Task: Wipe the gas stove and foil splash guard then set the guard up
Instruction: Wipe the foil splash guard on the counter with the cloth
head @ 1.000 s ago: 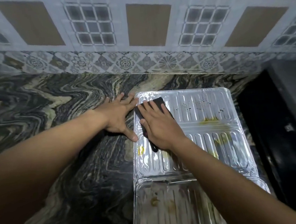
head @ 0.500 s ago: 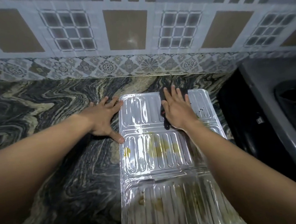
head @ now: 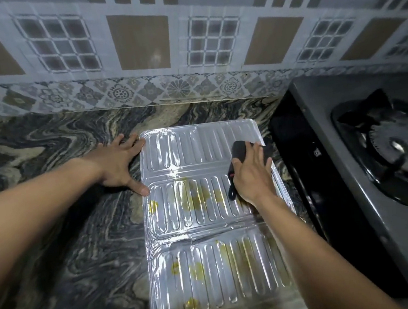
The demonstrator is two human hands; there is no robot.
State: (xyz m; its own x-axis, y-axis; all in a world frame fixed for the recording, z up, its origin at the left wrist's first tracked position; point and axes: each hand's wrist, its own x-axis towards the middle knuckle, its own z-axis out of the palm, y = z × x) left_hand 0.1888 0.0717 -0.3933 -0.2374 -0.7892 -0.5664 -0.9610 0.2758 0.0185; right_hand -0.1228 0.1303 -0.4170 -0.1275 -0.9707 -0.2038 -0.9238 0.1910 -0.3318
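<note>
The ribbed foil splash guard [head: 198,205] lies flat on the marbled counter, its panels running from the wall toward me, with yellow-brown stains on the middle and near panels. My right hand [head: 252,177] presses a black cloth [head: 239,152] on the right edge of the far panel. My left hand [head: 117,163] rests flat on the counter, fingers spread, touching the guard's left edge. The gas stove [head: 386,150] stands at the right, with a dark burner and pan support in view.
A dark swirled stone counter [head: 62,232] stretches to the left. A patterned tiled wall [head: 141,47] rises behind it. A black gap [head: 295,149] separates the guard from the stove's side.
My right hand has slid the black cloth from the far panel's left side across to its right edge. My left hand stays at the guard's left edge. The view has shifted right, showing the stove.
</note>
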